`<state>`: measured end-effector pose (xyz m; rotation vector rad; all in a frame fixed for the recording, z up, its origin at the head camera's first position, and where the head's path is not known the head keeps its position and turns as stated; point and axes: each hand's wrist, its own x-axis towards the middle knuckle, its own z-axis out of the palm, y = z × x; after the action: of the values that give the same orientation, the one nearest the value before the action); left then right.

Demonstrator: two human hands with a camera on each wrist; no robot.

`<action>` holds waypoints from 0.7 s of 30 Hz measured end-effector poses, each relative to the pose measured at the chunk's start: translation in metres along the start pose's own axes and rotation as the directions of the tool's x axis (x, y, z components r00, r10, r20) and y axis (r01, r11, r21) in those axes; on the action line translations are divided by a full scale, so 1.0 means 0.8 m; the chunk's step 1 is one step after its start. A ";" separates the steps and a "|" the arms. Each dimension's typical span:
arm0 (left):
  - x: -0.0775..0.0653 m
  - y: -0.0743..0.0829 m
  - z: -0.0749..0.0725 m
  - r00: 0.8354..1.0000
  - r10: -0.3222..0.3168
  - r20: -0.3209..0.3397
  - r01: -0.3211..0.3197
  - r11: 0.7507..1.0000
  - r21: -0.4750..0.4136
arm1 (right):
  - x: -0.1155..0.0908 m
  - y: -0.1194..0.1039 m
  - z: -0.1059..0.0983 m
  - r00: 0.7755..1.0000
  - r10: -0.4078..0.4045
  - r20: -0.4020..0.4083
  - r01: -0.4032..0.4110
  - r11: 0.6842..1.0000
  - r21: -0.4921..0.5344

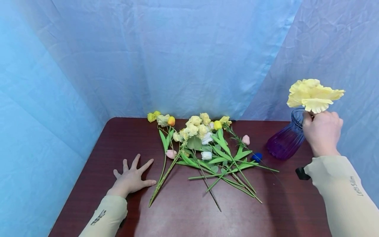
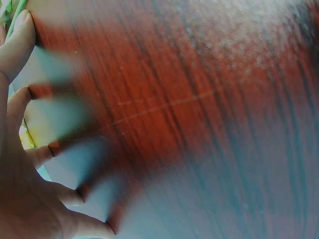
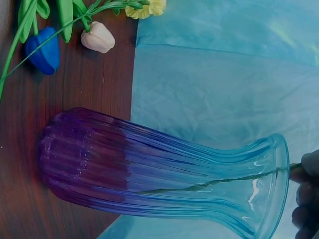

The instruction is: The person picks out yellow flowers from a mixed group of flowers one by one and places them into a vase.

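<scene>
My right hand (image 1: 322,131) pinches the stem of a large yellow flower (image 1: 311,93) with ruffled petals, just above the mouth of a ribbed glass vase (image 1: 285,141). The vase is clear blue at the neck and purple lower down. In the right wrist view the flower's thin green stem (image 3: 214,183) runs through the rim and down inside the glass, its tip near the purple part. My left hand (image 1: 131,177) rests on the table with fingers spread, the thumb close beside some green stems (image 1: 161,184); it holds nothing.
Several artificial flowers lie in a loose pile across the dark red table (image 1: 183,217): cream roses (image 1: 193,126), a blue tulip (image 1: 256,157), a pink tulip (image 1: 245,140) and a white tulip (image 1: 206,155), with stems pointing toward the front. Blue cloth (image 1: 189,56) hangs behind the table.
</scene>
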<state>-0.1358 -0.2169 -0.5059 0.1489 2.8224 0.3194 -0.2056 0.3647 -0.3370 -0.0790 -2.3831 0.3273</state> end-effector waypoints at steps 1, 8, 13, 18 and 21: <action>0.000 0.000 0.000 1.000 0.001 0.000 -0.001 1.000 -0.001 | -0.001 0.001 0.000 1.000 0.018 0.008 -0.018 1.000 -0.003; -0.001 0.001 0.000 1.000 0.004 -0.006 -0.004 1.000 -0.001 | -0.010 0.008 0.003 0.996 0.089 -0.026 -0.089 0.996 0.008; 0.000 0.001 0.000 1.000 0.004 -0.007 -0.004 1.000 -0.003 | -0.022 0.002 0.007 0.993 0.104 -0.051 -0.104 0.994 -0.011; 0.000 0.002 0.000 1.000 0.003 -0.001 -0.003 1.000 -0.005 | -0.038 -0.013 0.015 0.974 0.009 -0.228 -0.001 0.999 0.036; -0.001 0.001 0.000 1.000 0.002 0.001 -0.002 1.000 -0.013 | -0.047 -0.026 0.024 0.948 -0.090 -0.307 0.109 0.993 0.046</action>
<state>-0.1349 -0.2158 -0.5053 0.1489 2.8184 0.3379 -0.1897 0.3352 -0.3699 0.0198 -2.0613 0.3170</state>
